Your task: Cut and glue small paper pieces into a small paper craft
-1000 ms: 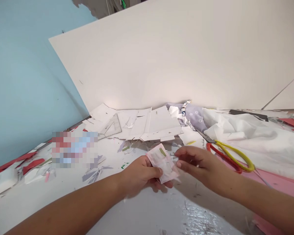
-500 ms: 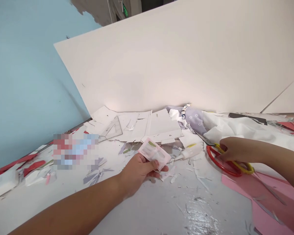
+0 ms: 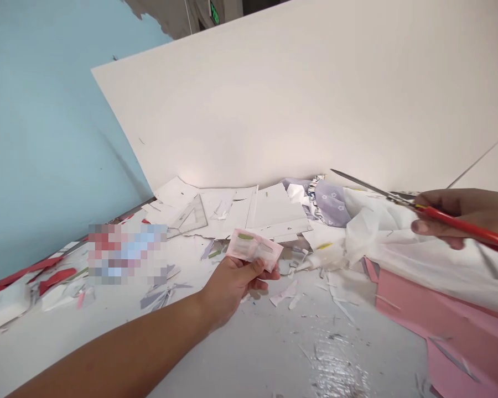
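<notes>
Between thumb and fingers, my left hand [image 3: 238,282] holds a small pink-edged rectangular piece [image 3: 255,249], with a green strip and pale patches on its face. It is above the table near the middle of the view; whether it is paper or a packet I cannot tell. At the right, my right hand [image 3: 452,213] grips a pair of scissors [image 3: 468,225] with red and yellow handles. Their blades look shut and point up and to the left, clear of the table. White sheer cloth [image 3: 402,232] lies below the scissors.
Pink paper [image 3: 423,309] lies at the right front. Behind my left hand are white card sheets [image 3: 274,207] and a clear set square [image 3: 195,215]. Paper scraps [image 3: 166,293] litter the table. A large white board [image 3: 294,105] stands at the back, beside a blue wall [image 3: 45,121].
My right hand has lifted the scissors off the table, up and to the right. The pink-edged piece in my left hand has shifted slightly left and turned a little.
</notes>
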